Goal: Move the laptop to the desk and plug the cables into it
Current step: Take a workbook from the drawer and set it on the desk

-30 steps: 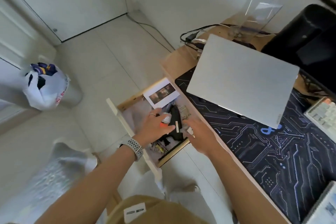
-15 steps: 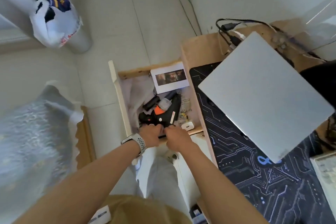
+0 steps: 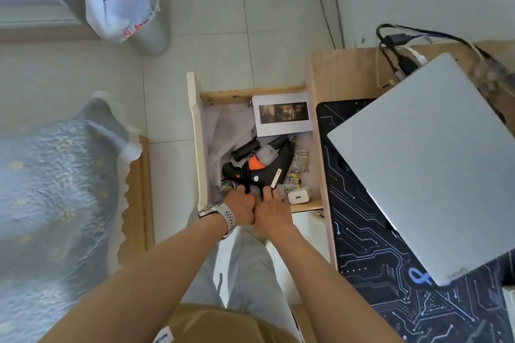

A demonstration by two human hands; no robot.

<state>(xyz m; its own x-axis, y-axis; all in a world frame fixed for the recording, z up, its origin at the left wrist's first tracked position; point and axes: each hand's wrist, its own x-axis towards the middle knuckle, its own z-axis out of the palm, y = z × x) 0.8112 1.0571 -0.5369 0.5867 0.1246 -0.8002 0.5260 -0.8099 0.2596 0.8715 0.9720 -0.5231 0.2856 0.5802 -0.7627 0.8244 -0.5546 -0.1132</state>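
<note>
A closed silver-grey laptop (image 3: 420,164) lies on the right side of the frame, resting on a dark desk mat printed with a blue circuit pattern (image 3: 370,234) that covers the light wooden desk (image 3: 342,72). At the upper right, a bundle of black and white cables (image 3: 401,50) sits on the bare desk just beyond the laptop's far corner; whether any plug is seated in the laptop cannot be told.

In the middle of the frame an open wooden drawer with a white front panel (image 3: 195,142) sticks out from the desk's left side. Inside it lie a black glue gun with an orange trigger (image 3: 262,170), a white-bordered photo card (image 3: 281,114) at the far end, and a small white charger cube (image 3: 298,197) at the near right corner.

Both hands meet at the drawer's near edge, touching each other. The left hand (image 3: 241,207), with a grey perforated watch strap on its wrist, is curled into a fist around a black cord (image 3: 246,181) that runs from the glue gun. The right hand (image 3: 271,210) lies beside it with fingers bent down onto the same dark bundle; what it grips, if anything, cannot be told.

At the upper left a white plastic bag (image 3: 119,0) hangs over a pale bin, and a blue patterned bedspread (image 3: 53,189) fills the left side.
</note>
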